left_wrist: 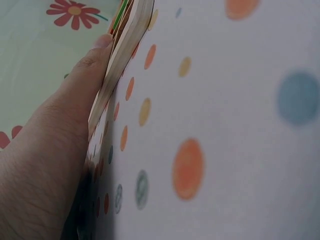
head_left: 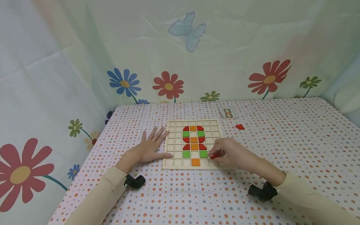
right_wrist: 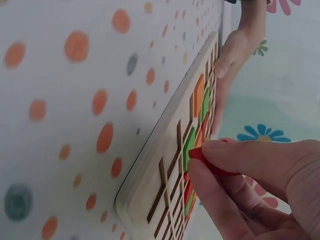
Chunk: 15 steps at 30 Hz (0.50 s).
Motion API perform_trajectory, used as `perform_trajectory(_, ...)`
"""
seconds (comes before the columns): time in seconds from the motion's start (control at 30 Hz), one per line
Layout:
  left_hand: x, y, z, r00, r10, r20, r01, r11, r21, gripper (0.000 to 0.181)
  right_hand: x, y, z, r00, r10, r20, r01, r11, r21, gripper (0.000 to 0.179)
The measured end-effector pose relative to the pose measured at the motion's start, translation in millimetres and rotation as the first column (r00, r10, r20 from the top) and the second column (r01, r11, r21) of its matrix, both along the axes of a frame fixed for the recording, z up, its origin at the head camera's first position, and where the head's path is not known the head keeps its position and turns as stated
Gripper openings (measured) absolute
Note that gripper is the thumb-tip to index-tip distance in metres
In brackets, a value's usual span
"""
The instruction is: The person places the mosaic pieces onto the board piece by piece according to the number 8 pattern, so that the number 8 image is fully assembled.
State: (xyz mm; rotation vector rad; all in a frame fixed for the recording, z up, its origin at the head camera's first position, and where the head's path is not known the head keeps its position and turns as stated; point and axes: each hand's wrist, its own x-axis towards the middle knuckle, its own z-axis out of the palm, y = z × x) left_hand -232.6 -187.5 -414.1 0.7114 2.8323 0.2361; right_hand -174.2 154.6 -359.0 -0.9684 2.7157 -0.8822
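A square wooden grid board [head_left: 180, 167] lies on the table, with red curved-edge tiles, green square tiles [head_left: 186, 154] and orange square tiles [head_left: 195, 162] in its middle columns. My left hand [head_left: 150, 148] rests spread at the board's left side, its thumb and fingertips touching the frame. Over the lower right cells, my right hand [head_left: 233, 153] pinches a red tile [right_wrist: 197, 154] between thumb and fingers. That tile is partly hidden by the fingers; in the right wrist view it appears just above the grid, close to a green tile [right_wrist: 189, 145].
A loose red quarter-round tile [head_left: 240, 127] lies on the dotted tablecloth [head_left: 197, 197] right of the board. Behind it is a small card with a printed grid pattern [head_left: 228, 112]. A flowered curtain [head_left: 225, 47] hangs along the table's back.
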Motion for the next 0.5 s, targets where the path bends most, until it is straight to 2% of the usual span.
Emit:
perform_trajectory(0.17,-0.4,-1.0,-0.8,1.000,-0.005,-0.005,0.005,1.000,0.010,0.106,-0.2,-6,-3.2,0.999,0.046,0.022,-0.045,0.998,-0.048,0.015)
perform_trajectory(0.5,0.0,-1.0,-1.2,1.000,-0.004,-0.008,0.004,1.000,0.011,0.105,-3.1,-17,-16.0,0.997,0.067,0.027,-0.063,0.989,-0.136,0.012)
